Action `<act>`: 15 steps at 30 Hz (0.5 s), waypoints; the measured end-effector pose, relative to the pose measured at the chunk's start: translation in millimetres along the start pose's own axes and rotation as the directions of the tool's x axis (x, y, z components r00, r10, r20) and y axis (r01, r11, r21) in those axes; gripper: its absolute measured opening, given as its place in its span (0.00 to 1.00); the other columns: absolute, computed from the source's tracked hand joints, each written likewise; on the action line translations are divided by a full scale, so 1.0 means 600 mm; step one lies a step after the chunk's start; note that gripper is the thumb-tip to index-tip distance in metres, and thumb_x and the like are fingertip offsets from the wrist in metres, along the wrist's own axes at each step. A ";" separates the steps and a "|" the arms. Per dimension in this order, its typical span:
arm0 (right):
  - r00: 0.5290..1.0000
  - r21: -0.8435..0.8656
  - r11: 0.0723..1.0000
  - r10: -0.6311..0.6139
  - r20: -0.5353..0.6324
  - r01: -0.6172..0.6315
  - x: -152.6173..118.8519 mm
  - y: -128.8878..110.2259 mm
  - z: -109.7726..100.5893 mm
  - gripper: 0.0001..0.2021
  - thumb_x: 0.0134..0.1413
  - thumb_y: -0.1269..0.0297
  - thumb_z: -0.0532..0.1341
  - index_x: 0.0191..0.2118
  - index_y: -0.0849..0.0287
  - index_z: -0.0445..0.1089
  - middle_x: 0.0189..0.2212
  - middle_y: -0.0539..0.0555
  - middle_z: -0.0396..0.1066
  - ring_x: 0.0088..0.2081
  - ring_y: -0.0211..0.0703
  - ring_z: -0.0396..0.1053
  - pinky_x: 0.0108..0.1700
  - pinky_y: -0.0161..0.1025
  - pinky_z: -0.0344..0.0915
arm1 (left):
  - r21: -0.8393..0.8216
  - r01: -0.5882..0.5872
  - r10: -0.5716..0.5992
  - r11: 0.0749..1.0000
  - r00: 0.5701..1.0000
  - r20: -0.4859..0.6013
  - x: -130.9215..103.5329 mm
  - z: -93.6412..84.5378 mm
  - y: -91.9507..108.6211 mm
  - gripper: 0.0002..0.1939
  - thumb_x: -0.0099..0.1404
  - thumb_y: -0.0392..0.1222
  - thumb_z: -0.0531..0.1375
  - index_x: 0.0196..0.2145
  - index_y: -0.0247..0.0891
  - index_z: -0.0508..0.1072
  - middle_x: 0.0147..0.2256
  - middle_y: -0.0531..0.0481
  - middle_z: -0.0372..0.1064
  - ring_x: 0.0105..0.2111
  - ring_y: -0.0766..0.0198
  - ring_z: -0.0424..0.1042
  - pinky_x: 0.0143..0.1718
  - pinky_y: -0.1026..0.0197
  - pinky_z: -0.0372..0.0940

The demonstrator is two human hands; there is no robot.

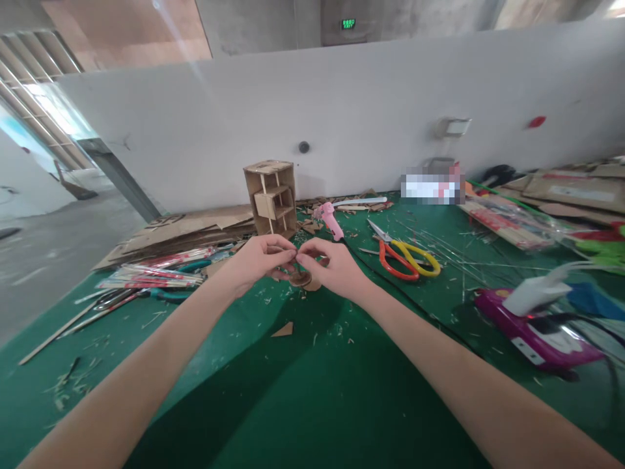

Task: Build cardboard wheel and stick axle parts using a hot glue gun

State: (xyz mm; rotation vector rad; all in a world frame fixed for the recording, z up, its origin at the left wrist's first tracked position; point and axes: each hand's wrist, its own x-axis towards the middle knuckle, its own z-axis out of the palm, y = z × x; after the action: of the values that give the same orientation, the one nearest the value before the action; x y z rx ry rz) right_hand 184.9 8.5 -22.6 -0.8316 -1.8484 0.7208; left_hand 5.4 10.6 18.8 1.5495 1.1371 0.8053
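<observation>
My left hand (pixel 269 256) and my right hand (pixel 328 262) meet over the green tabletop, their fingertips pinched together and almost touching. Whatever lies between the fingers is too small or hidden to make out. Just beneath the fingertips are small round brown pieces, apparently cardboard (pixel 312 284), partly covered by my hands; I cannot tell if they hang from the fingers or rest on the table. Behind my hands stands an open cardboard shelf model (pixel 270 198) with stick posts. A pink hot glue gun (pixel 330 220) with a glue stick in its back lies behind my right hand.
Scissors with red and yellow handles (pixel 405 254) lie to the right, near a purple power strip (pixel 537 329) with cables. Bundled sticks (pixel 156 270), pliers (pixel 168 295) and flat cardboard (pixel 195 228) lie left. A cardboard scrap (pixel 283 330) sits in front. A white wall (pixel 371 117) borders the back.
</observation>
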 end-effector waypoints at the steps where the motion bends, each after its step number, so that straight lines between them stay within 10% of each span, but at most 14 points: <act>1: 0.999 0.015 1.000 0.018 -0.032 -0.017 0.002 0.001 0.002 0.07 0.56 0.62 0.57 0.33 0.58 0.70 0.30 0.51 0.72 0.32 0.38 0.69 0.32 0.34 0.66 | -0.046 0.017 -0.017 0.999 1.000 -0.015 0.000 0.004 0.000 0.10 0.56 0.43 0.64 0.34 0.35 0.73 0.28 0.48 0.72 0.30 0.64 0.74 0.33 0.61 0.72; 9: 0.901 0.549 0.745 0.433 0.035 -0.379 0.016 0.001 0.018 0.04 0.47 0.66 0.63 0.30 0.60 0.68 0.27 0.51 0.69 0.29 0.37 0.68 0.35 0.38 0.69 | -0.368 0.173 -0.200 0.914 0.979 -0.037 0.004 0.017 -0.006 0.06 0.57 0.32 0.63 0.34 0.33 0.72 0.32 0.49 0.72 0.32 0.69 0.74 0.39 0.66 0.71; 15: 0.844 0.406 0.751 0.524 0.112 -0.520 0.021 -0.020 0.010 0.10 0.48 0.67 0.59 0.19 0.61 0.63 0.16 0.45 0.55 0.19 0.30 0.53 0.20 0.30 0.50 | -0.334 0.257 -0.238 0.907 0.966 0.097 -0.003 0.013 0.003 0.06 0.57 0.37 0.64 0.27 0.34 0.69 0.24 0.52 0.67 0.26 0.69 0.71 0.33 0.64 0.72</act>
State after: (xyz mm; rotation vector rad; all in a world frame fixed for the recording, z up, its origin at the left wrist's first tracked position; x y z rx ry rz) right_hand 172.6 10.8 -9.0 -1.0630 -1.3587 1.4165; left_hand 12.1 6.2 18.6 1.1038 1.0619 0.7396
